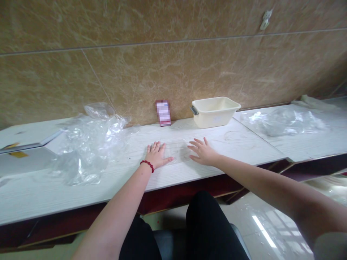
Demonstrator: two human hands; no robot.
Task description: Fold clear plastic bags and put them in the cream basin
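Observation:
A thin, clear piece of plastic (177,150), perhaps a flat bag, lies on the white wood-grain tabletop (173,173) between my hands. My left hand (157,155), with a red bead bracelet (148,165) at the wrist, rests at its left side with fingers spread. At its right side is my right hand (203,151), fingers apart and palm down, holding nothing; whether it touches the plastic I cannot tell. Left of my left hand sits a big crumpled heap of clear plastic bags (89,141).
A cream plastic bin (214,113) with a grey handle stands by the wall, right of a blurred red-and-white packet (163,113). More clear plastic bags (290,121) lie at the right. A white box (29,155) is at the far left. The table's front edge borders my knees.

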